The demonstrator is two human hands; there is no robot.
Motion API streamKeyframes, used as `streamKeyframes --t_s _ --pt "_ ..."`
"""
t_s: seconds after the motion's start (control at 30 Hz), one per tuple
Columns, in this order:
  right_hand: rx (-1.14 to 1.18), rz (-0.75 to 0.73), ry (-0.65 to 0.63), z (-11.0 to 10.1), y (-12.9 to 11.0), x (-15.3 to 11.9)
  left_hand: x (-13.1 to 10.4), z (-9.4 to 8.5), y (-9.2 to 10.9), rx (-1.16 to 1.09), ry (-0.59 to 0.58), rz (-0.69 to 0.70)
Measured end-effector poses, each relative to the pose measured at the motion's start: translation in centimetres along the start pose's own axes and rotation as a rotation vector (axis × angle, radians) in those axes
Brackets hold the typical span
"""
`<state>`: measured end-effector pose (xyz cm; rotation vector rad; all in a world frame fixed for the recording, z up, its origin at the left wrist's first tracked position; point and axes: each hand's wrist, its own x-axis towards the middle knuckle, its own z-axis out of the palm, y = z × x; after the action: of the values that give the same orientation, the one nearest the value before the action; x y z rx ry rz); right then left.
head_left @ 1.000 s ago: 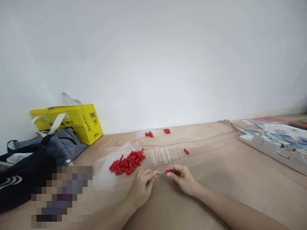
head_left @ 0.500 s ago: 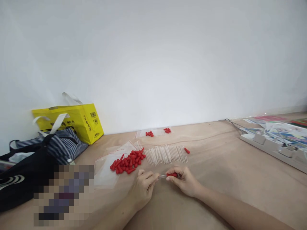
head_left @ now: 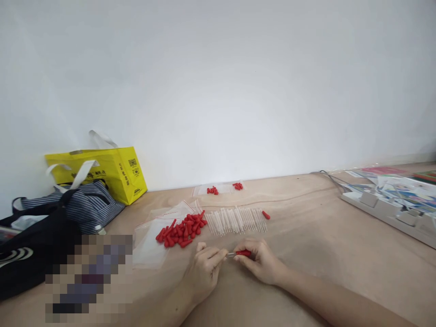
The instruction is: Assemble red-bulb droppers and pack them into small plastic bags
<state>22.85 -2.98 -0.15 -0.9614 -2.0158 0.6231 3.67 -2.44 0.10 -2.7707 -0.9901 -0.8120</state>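
At the far left of the counter (head_left: 316,236) sit a dark bag (head_left: 34,265), a striped bag (head_left: 93,200) and a yellow bag (head_left: 114,175). Next come flat clear packets (head_left: 150,250), with a heap of red bulbs (head_left: 180,230) lying partly over them, loose, no tubes showing in them. The left hand (head_left: 206,269) is near the heap, its grip pinched closed on one end of a clear tube (head_left: 231,255). The tube's other end meets the held bulb (head_left: 243,253), and the right hand (head_left: 262,261) has thumb and fingers closed around that bulb (how deep the tube sits inside is hidden). Beyond the hands lies a row of tubes (head_left: 236,220), seemingly bare, with a lone bulb (head_left: 266,215) at its right end; whether that one has a tube in it cannot be told. By the look of it, one pair is partly joined, and the heap and row are unjoined.

Counted from the left: three bags; perhaps a few dozen heaped bulbs, too overlapped for a sure figure; one tube and one bulb in hand; one back packet (head_left: 225,187) with two red clusters; dozens of tubes, too close-set to count; one lone bulb; one power strip (head_left: 384,209).
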Motion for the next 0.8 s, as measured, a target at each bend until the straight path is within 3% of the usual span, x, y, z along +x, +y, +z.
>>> streamKeyframes --t_s 0.43,0.63,0.8 --pt "-0.008 0.029 0.033 0.3 0.3 0.3 0.2 0.3 0.1 -0.044 -0.005 -0.043" --pt "0.032 0.048 0.120 -0.6 1.5 0.5 0.4 -0.1 -0.7 -0.033 0.090 -0.094" --pt "0.009 0.030 0.117 -1.2 1.8 0.3 0.4 -0.2 -0.6 -0.003 0.093 -0.085"
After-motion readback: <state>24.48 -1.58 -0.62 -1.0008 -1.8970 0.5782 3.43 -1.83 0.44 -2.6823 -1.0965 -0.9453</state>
